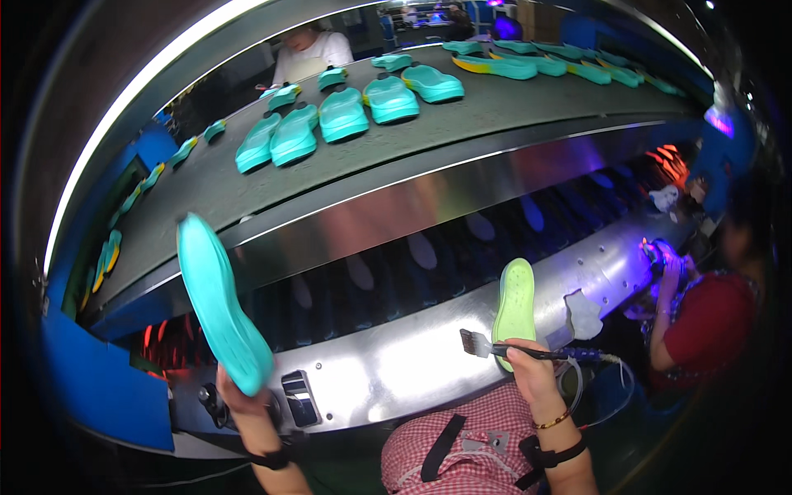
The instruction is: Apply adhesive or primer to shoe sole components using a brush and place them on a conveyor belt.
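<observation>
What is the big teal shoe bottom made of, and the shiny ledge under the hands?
The teal sole in the left hand looks like matte foam or rubber: smooth, one colour, no glare. The ledge looks like polished metal, since it mirrors the lights.

A grey conveyor belt (462, 115) curved across the upper half of the frame, carrying rows of teal soles (342, 114) at upper centre and more teal and yellow ones (503, 68) toward the upper right. A steel panel (396, 363) ran along the lower centre. A worker in white (309, 51) stood at top centre. A person in red (701, 318) sat at right under violet light. Red checked cloth (470, 445) lay at bottom centre.
</observation>
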`<action>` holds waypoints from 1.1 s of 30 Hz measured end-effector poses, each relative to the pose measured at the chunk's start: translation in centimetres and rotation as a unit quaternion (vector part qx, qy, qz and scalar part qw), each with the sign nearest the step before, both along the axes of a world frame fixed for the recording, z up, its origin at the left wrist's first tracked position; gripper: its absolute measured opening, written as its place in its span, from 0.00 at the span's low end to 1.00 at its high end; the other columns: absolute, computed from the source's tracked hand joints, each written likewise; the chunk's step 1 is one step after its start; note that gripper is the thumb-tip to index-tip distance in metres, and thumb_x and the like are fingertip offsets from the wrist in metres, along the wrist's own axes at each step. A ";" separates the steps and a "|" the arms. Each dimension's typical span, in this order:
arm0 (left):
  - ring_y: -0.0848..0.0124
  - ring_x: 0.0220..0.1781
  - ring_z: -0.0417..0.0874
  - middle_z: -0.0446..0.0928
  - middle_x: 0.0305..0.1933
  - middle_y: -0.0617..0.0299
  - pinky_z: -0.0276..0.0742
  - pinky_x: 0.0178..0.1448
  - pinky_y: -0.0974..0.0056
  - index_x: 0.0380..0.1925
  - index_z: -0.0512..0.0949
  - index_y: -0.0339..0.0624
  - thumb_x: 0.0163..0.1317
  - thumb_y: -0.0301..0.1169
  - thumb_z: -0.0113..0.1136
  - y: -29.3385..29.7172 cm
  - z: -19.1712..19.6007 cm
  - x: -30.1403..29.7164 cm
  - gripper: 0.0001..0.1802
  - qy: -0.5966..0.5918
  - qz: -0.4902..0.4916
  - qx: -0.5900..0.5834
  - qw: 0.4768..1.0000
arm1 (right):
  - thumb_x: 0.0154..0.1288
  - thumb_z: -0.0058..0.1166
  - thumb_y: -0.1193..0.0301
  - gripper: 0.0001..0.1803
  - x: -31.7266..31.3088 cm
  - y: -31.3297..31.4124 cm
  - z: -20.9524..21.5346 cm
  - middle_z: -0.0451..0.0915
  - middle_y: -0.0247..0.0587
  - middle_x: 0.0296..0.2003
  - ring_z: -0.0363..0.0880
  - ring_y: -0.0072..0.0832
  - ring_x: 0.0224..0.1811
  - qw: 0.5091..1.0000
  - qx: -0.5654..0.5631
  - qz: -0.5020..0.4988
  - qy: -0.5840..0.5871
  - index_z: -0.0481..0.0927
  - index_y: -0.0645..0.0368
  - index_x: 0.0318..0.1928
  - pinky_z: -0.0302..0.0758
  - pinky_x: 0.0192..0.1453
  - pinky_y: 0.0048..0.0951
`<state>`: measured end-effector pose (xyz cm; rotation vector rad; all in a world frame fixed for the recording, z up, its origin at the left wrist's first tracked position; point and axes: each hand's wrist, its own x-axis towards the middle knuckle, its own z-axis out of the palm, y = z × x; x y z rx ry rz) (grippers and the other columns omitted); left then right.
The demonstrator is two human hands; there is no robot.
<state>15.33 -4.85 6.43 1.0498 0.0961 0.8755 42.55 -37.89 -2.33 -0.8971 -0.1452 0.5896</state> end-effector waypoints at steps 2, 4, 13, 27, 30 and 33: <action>0.52 0.50 0.73 0.67 0.52 0.46 0.69 0.55 0.44 0.57 0.58 0.34 0.54 0.48 0.52 -4.0 -2.3 1.6 0.37 -0.057 -0.122 -0.058 0.989 | 0.54 0.52 0.81 0.11 -0.4 -0.1 0.0 0.79 0.49 0.37 0.77 0.33 0.43 0.999 -0.010 0.024 -0.018 0.76 0.70 0.40 0.71 0.51 0.29; 0.49 0.51 0.72 0.67 0.53 0.45 0.68 0.54 0.42 0.58 0.58 0.35 0.54 0.55 0.50 -5.6 -7.6 1.8 0.40 -0.027 -0.158 -0.143 0.977 | 0.53 0.52 0.81 0.11 -0.8 -0.1 0.8 0.79 0.49 0.37 0.77 0.32 0.42 0.999 -0.011 0.039 -0.022 0.77 0.70 0.40 0.71 0.51 0.29; 0.48 0.59 0.66 0.65 0.58 0.47 0.58 0.63 0.42 0.61 0.57 0.44 0.46 0.75 0.22 -16.1 -11.3 11.6 0.54 -0.023 -0.377 -0.410 0.830 | 0.53 0.57 0.80 0.11 -1.1 3.8 2.3 0.80 0.42 0.36 0.77 0.23 0.39 0.972 -0.092 0.167 -0.137 0.79 0.67 0.39 0.72 0.47 0.20; 0.57 0.56 0.70 0.70 0.53 0.53 0.65 0.59 0.50 0.57 0.62 0.45 0.56 0.67 0.20 -14.0 -10.0 12.6 0.44 0.068 -0.212 -0.346 0.912 | 0.48 0.59 0.76 0.09 -3.6 2.1 6.4 0.81 0.46 0.31 0.81 0.37 0.33 0.758 -0.152 0.251 -0.583 0.80 0.63 0.33 0.76 0.40 0.30; 0.57 0.55 0.71 0.69 0.54 0.53 0.65 0.60 0.48 0.58 0.61 0.45 0.55 0.69 0.18 -15.0 -9.0 11.7 0.46 0.024 -0.278 -0.336 0.900 | 0.50 0.60 0.79 0.10 -3.0 1.4 8.4 0.81 0.44 0.32 0.81 0.27 0.36 0.831 -0.137 0.310 -0.442 0.80 0.65 0.36 0.76 0.43 0.25; 0.56 0.56 0.70 0.67 0.56 0.53 0.65 0.60 0.48 0.59 0.60 0.45 0.56 0.69 0.17 -16.7 -8.5 12.5 0.46 0.039 -0.257 -0.400 0.879 | 0.48 0.59 0.82 0.11 -1.8 3.3 9.5 0.81 0.46 0.34 0.81 0.29 0.37 0.917 -0.133 0.162 -0.340 0.80 0.66 0.36 0.76 0.42 0.25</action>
